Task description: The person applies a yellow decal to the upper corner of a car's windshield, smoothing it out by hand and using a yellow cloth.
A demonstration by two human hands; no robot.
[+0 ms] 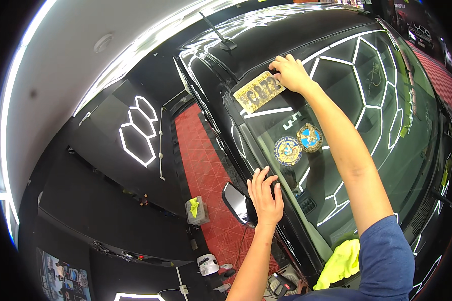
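My right hand (291, 75) is high on the dark car windshield (361, 150), its bent fingertips on the upper right corner of a speckled yellow rectangular sticker (256, 93) near the glass's top edge. Below that sticker, two round gold-and-blue emblems (288, 150) sit on the glass. My left hand (266, 195), fingers spread, rests at the black pillar along the windshield's left edge, just beside the side mirror (234, 203).
The black roof (286, 35) carries an antenna (228, 44). A yellow-green cloth (339, 258) lies at the windshield's lower corner. Beside the car are red floor tiles (196, 150), a plastic bin (198, 215), a small white machine (207, 264) and black walls with hexagon lights.
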